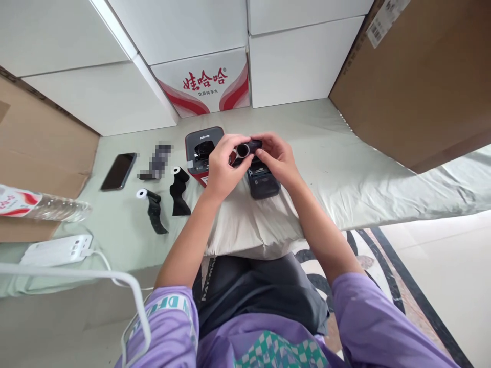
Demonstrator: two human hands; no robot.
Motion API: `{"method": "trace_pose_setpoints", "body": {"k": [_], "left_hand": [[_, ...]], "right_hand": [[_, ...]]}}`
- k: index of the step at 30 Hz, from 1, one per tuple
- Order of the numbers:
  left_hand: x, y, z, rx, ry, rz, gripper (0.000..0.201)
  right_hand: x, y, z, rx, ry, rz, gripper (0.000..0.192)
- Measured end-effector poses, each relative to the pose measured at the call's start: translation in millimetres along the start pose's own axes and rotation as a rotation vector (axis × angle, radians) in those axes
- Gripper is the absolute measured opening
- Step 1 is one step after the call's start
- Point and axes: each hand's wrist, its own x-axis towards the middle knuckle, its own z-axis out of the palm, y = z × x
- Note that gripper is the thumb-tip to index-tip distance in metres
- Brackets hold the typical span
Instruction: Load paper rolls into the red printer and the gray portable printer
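Note:
A small black roll (254, 146) with a hollow, pale-rimmed core faces me, raised above the table. My left hand (226, 162) closes its fingers around the core end, while my right hand (279, 157) pinches the other side. Just under them lies a dark grey device with its inside exposed (264, 185); my hands partly cover it. Behind my left hand stands a black and red device (203, 148) with a recess in its top. Two more rolls with white cores, one black roll (179, 190) and another (153, 209), lie to the left with black strips trailing out.
A phone (118, 171) and a blurred dark item (159, 162) lie at the left. Nearer me are a water bottle (46, 202) and a white power bank (57, 250) with a cable (130, 286). White boxes (209, 84) line the back; a brown carton (418, 87) stands at right.

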Motion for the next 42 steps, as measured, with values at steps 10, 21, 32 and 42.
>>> {"method": "trace_pose_setpoints", "body": {"k": [10, 21, 32, 42], "left_hand": [[-23.7, -23.5, 19.6, 0.218, -0.045, 0.082, 0.036], [-29.3, -28.4, 7.2, 0.188, -0.015, 0.124, 0.045], [-36.9, -26.0, 27.5, 0.051, -0.015, 0.091, 0.038], [-42.9, -25.7, 43.6, -0.181, -0.075, 0.015, 0.032]], "right_hand": [[-0.9, 17.9, -3.6, -0.091, -0.111, 0.055, 0.054], [4.9, 10.1, -34.1, 0.117, -0.146, 0.293, 0.051], [6.2, 18.1, -33.6, 0.227, -0.163, 0.399, 0.057], [5.7, 15.7, -38.7, 0.203, -0.284, 0.433, 0.052]]}}
